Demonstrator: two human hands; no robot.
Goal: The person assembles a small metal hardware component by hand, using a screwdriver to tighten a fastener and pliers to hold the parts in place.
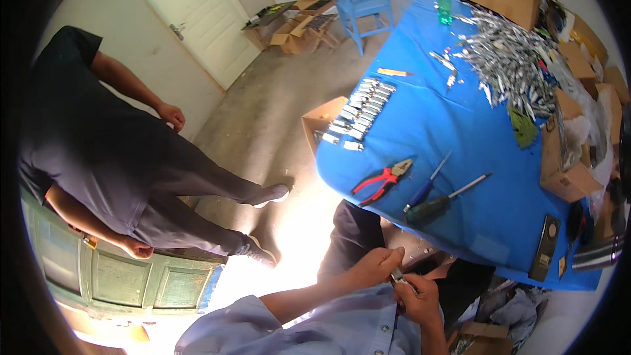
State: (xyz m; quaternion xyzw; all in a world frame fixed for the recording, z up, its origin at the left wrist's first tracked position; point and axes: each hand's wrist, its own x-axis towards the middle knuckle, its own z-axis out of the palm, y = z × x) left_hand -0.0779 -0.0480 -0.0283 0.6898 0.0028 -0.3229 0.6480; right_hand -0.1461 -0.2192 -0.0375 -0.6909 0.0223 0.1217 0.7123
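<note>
Close to my lap, my left hand (376, 267) and my right hand (420, 300) come together, fingers closed on one small silvery metal piece (398, 277). The left pinches its upper end, while the right grips it from below; fingers cover much of it, so its exact kind does not show. On the blue-covered table (460, 151) ahead lie red-handled pliers (382, 181), a blue-handled screwdriver (428, 184) and a dark-handled screwdriver (447, 198). Beyond the pliers, several shiny metal pieces (360, 113) are laid out in rows.
A large heap of silvery metal parts (509, 59) covers the table's far right, near a green bottle (444, 1). Cardboard boxes (568, 164) line the right edge. Another person (118, 138) stands at left. An open carton (322, 118) is beside the table, a blue chair (365, 3) behind.
</note>
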